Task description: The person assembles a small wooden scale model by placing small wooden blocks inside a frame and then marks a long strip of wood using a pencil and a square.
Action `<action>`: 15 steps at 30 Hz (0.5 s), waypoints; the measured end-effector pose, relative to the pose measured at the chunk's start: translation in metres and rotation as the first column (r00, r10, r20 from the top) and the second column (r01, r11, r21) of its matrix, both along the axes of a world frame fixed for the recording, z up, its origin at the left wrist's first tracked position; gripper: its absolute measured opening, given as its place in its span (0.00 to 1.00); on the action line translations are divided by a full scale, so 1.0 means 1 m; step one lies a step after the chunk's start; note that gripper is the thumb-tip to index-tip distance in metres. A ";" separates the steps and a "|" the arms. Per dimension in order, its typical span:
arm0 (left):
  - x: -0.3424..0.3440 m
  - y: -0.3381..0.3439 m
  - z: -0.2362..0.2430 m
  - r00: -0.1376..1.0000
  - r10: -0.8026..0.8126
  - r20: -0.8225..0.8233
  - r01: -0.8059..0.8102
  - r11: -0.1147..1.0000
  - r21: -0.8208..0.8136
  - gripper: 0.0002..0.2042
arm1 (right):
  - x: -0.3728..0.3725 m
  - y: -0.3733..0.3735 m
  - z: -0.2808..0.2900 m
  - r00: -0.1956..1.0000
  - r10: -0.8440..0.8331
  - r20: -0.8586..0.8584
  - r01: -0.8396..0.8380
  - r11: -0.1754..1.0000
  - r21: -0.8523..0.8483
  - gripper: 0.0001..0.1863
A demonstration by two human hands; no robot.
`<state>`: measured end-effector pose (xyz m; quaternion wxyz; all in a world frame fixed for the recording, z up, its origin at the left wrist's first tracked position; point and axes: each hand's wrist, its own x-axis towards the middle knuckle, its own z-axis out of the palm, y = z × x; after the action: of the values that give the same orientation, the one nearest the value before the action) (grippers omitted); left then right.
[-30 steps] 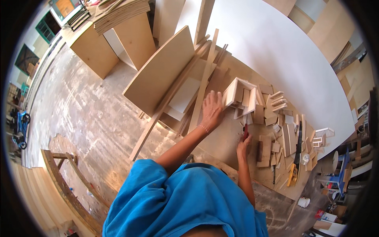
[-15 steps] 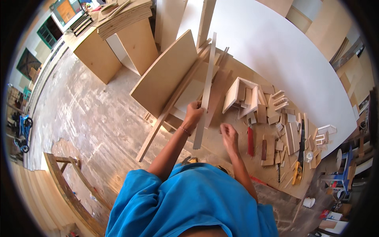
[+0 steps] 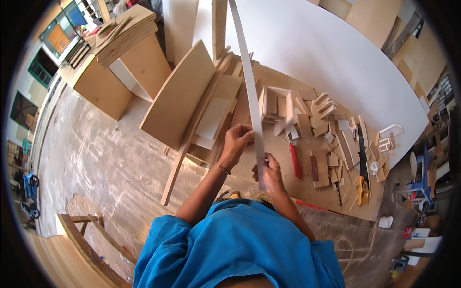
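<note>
A long, thin, pale strip (image 3: 251, 91) stands tilted in front of me, its far end running out toward the top of the view. My right hand (image 3: 272, 178) is closed round the strip close to its near end. Higher up, my left hand (image 3: 236, 145) has its fingers bent and pinched at the strip's left edge; the exact contact of the fingertips is partly hidden. Below and to the right of the strip, a red-handled tool (image 3: 295, 159) lies on the wooden board, and a small open wooden box (image 3: 264, 103) stands beyond my hands.
Many wood offcuts (image 3: 343, 144) and a yellow-handled saw (image 3: 363, 189) lie on the right of the board. Leaning panels and battens (image 3: 180, 96) stand at left, before a wooden cabinet (image 3: 103, 89). A large white sheet (image 3: 336, 53) rises behind. A wooden frame (image 3: 89, 249) is at lower left.
My right hand has moved from beside the strip to grip its near end. The strip has swung, its far end now farther left and its near end farther right. My view has shifted rightward.
</note>
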<state>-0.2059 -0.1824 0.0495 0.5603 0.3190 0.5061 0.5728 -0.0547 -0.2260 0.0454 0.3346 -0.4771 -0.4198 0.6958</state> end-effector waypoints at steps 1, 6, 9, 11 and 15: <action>0.003 0.005 0.005 0.998 -0.013 0.057 0.012 1.000 0.021 0.12 | 0.011 0.000 0.001 0.999 -0.038 0.028 0.037 0.999 0.034 0.07; 0.012 0.044 0.055 0.993 0.044 0.112 -0.058 0.991 0.125 0.19 | 0.075 -0.011 0.005 0.965 -0.206 0.164 0.169 0.962 0.213 0.08; 0.015 0.067 0.083 0.988 0.137 0.076 -0.147 0.977 0.153 0.20 | 0.130 -0.012 0.015 0.845 -0.284 0.453 0.108 0.920 0.376 0.11; 0.018 0.079 0.096 0.996 0.071 0.049 -0.079 0.979 0.185 0.18 | 0.178 -0.005 0.000 0.770 -0.292 0.567 -0.060 0.852 0.520 0.15; 0.046 0.076 0.104 0.992 0.127 0.006 -0.124 0.960 0.252 0.09 | 0.225 0.021 0.028 0.620 -0.153 0.770 -0.284 0.871 0.402 0.19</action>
<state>-0.1601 -0.1062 0.1535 0.4753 0.3578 0.4514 0.6650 0.1708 -0.2055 0.0734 0.2004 -0.6144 -0.7012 0.3011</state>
